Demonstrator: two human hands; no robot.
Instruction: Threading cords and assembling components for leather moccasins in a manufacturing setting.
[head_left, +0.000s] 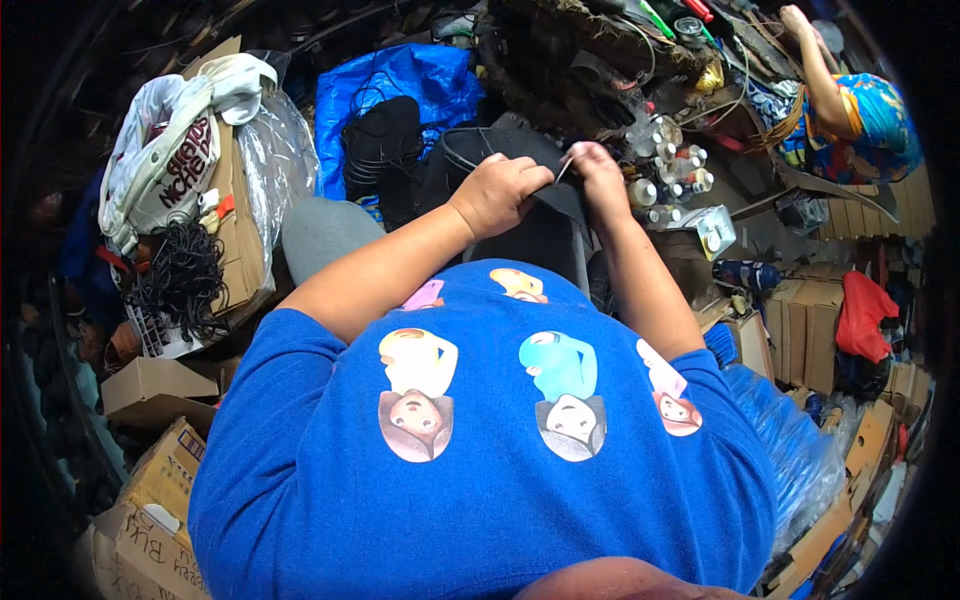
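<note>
A dark, stiff-looking black piece rests over my lap; its kind I cannot tell. My left hand is closed at its upper edge, fingers pressed together. To the right, the fingers of my right hand are pinched and slightly blurred. From them a thin pale strand slants down toward the left fingertips; whether it is thread or a thin tool is unclear. Just beyond my left hand curves a grey cord loop. Black footwear with cords lies farther left on a blue plastic sheet.
Several small bottles stand right of my right hand, near a white container. Another person's arm reaches in at far right. Left are a white cloth bag, tangled black cords and cardboard boxes.
</note>
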